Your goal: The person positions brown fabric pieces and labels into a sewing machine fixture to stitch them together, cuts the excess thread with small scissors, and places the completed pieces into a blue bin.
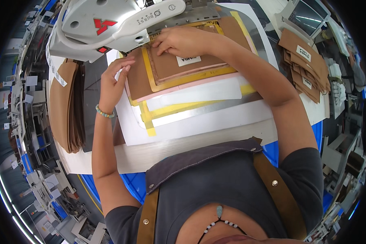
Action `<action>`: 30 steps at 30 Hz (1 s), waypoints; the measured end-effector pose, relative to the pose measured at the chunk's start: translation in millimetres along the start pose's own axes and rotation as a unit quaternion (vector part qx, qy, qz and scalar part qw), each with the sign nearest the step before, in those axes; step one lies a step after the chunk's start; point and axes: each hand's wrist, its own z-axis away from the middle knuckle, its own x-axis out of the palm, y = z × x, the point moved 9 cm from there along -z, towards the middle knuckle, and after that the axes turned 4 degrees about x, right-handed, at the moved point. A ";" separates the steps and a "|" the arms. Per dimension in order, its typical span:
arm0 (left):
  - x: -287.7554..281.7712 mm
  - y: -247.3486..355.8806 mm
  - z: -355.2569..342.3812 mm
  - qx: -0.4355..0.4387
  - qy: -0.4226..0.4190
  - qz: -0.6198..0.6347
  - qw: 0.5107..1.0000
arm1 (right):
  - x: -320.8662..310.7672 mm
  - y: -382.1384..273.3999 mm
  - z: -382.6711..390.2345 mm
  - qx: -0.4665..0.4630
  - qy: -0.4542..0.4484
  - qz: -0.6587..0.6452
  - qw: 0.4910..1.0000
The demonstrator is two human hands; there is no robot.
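Observation:
A brown panel [138,83] lies under the sewing machine, with a yellow-taped template frame [182,82] on top. Inside the frame is a smaller brown piece [166,69] bearing a white label [188,60]. My right hand [183,42] reaches over the frame's far left part, its bent fingers lowered to the brown surface; I see no object in it. At the panel's left edge is my left hand [114,81], thumb and fingers apart, fingertips near the machine head, nothing visible in its grasp.
The white sewing machine [89,24] overhangs the far left, close to both hands. A brown stack of panels [63,110] stands at left; labelled brown pieces [307,65] lie at right. White sheeting with yellow tape [150,129] covers the near table. A monitor [307,18] stands far right.

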 end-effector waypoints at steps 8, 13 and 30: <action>13.9 29.6 -2.0 0.011 -0.083 -0.077 0.994 | -14.2 -5.9 17.8 -0.025 0.019 0.022 0.999; 26.3 41.6 -16.5 0.022 -0.113 -0.029 0.993 | -54.1 34.1 93.5 0.071 0.031 0.142 0.987; 47.0 10.4 -18.1 0.032 -0.155 0.057 0.986 | -28.4 36.6 135.9 0.116 0.101 0.313 0.937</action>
